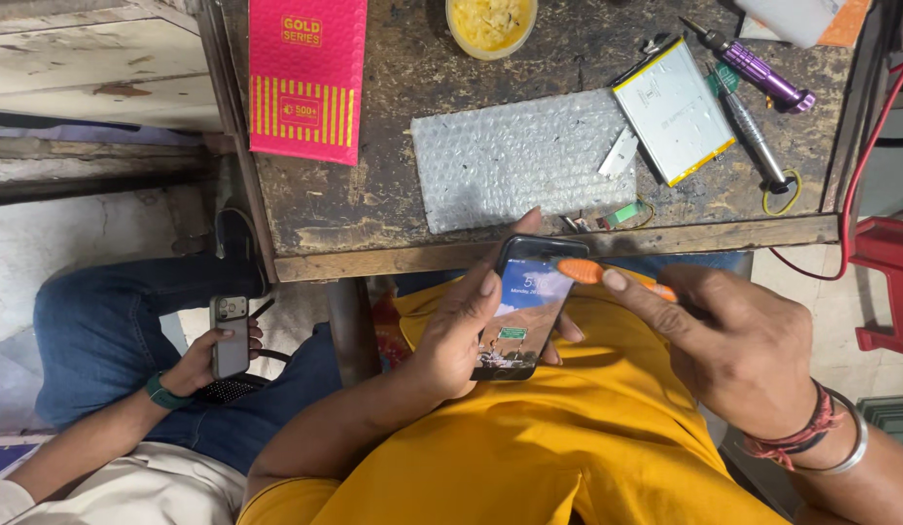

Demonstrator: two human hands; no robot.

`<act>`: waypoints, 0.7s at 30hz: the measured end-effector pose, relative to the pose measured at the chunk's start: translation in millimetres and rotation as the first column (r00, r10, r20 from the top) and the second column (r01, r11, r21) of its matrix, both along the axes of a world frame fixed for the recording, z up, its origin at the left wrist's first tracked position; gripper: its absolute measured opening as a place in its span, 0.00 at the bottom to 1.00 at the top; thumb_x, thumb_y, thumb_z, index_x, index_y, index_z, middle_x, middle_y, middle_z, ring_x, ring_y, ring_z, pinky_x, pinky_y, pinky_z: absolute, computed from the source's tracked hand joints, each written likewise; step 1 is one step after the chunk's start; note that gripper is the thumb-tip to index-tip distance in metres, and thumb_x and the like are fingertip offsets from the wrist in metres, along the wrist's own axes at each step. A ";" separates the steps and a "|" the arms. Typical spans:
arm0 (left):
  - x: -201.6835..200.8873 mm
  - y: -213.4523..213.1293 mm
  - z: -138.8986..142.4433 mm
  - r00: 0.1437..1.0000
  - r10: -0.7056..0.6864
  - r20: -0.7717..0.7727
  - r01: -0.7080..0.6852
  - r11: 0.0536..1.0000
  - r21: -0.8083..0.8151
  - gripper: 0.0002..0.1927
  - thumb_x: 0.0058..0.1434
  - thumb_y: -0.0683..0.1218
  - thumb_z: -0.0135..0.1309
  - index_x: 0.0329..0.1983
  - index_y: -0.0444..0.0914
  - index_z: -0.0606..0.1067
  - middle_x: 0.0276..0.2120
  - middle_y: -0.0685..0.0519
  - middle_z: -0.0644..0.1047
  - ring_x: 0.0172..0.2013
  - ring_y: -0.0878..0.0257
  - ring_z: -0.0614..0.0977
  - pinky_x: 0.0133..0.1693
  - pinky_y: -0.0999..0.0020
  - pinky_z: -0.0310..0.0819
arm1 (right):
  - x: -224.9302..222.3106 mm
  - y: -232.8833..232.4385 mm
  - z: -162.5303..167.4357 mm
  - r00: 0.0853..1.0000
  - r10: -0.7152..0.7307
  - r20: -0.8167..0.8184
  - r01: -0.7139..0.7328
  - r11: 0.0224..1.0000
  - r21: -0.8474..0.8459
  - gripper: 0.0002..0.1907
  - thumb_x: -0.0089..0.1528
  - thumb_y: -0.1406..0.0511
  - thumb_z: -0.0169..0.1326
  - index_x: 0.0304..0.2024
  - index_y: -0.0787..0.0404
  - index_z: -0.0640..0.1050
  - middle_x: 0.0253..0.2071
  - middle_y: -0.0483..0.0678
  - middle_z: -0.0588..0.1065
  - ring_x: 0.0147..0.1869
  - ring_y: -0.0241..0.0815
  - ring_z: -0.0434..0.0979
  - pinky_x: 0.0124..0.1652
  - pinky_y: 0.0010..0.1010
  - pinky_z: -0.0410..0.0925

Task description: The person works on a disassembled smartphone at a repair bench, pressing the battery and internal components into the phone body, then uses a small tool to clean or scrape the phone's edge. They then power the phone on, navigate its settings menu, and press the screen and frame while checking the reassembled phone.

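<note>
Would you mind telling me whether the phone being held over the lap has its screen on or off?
On. The phone in the left hand shows a lit picture with sky and small icons across its screen.

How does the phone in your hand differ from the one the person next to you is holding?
The phone in my left hand shows its lit screen, while the neighbour's phone shows its dark back with the camera. Mine tilts at an angle with an orange tool from my right hand at its top; the neighbour's stands upright, with no tool. Both are held in one hand.
</note>
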State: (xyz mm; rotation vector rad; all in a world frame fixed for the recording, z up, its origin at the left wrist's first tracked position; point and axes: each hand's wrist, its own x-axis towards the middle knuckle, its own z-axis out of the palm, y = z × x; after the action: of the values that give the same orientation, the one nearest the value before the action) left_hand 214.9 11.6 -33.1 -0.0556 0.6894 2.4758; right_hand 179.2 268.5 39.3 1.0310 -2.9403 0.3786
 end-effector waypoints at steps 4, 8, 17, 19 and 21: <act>0.7 3.5 3.8 0.999 -0.026 -0.035 0.024 0.998 -0.066 0.39 0.78 0.61 0.35 0.85 0.42 0.42 0.66 0.44 0.70 0.51 0.52 0.81 0.50 0.58 0.80 | -1.4 -8.5 -2.1 1.000 0.004 0.000 -0.004 0.999 -0.035 0.35 0.50 0.70 0.61 0.61 0.43 0.79 0.41 0.47 0.77 0.32 0.42 0.75 0.30 0.34 0.68; 2.1 3.0 4.4 1.000 0.000 -0.023 -0.001 0.999 -0.036 0.38 0.79 0.60 0.35 0.85 0.41 0.42 0.65 0.43 0.70 0.51 0.52 0.81 0.50 0.59 0.79 | -3.7 -11.9 -1.6 1.000 -0.015 0.005 0.015 1.000 -0.024 0.36 0.52 0.73 0.59 0.62 0.42 0.80 0.46 0.45 0.78 0.34 0.41 0.75 0.33 0.33 0.68; 0.1 5.3 2.4 1.000 0.012 -0.017 -0.012 1.000 -0.013 0.39 0.78 0.60 0.35 0.84 0.40 0.42 0.65 0.44 0.70 0.52 0.53 0.81 0.51 0.59 0.79 | -4.7 -10.6 -4.6 0.998 0.010 -0.061 -0.011 1.000 -0.006 0.37 0.51 0.72 0.59 0.63 0.41 0.79 0.47 0.44 0.77 0.35 0.40 0.74 0.35 0.32 0.69; 1.3 5.8 4.1 1.000 -0.023 -0.007 0.022 0.998 -0.065 0.39 0.79 0.61 0.35 0.85 0.39 0.43 0.65 0.45 0.70 0.52 0.54 0.80 0.51 0.60 0.79 | -3.0 -11.2 -5.6 0.999 0.026 -0.030 -0.026 0.999 -0.025 0.34 0.51 0.67 0.62 0.62 0.42 0.80 0.43 0.44 0.76 0.32 0.41 0.73 0.31 0.34 0.67; 2.1 5.0 5.2 1.000 -0.004 -0.004 0.004 0.999 -0.047 0.39 0.77 0.61 0.36 0.83 0.40 0.43 0.65 0.46 0.70 0.51 0.55 0.81 0.51 0.60 0.79 | -3.5 -10.8 -6.3 0.999 0.022 -0.034 -0.023 0.999 -0.031 0.34 0.51 0.66 0.62 0.61 0.42 0.80 0.43 0.45 0.76 0.32 0.41 0.73 0.30 0.33 0.66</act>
State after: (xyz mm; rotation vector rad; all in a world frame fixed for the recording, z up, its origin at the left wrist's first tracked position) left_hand 217.0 16.6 -27.9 -0.0666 0.7490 2.4562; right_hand 175.7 257.7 33.0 1.0566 -2.8862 0.4030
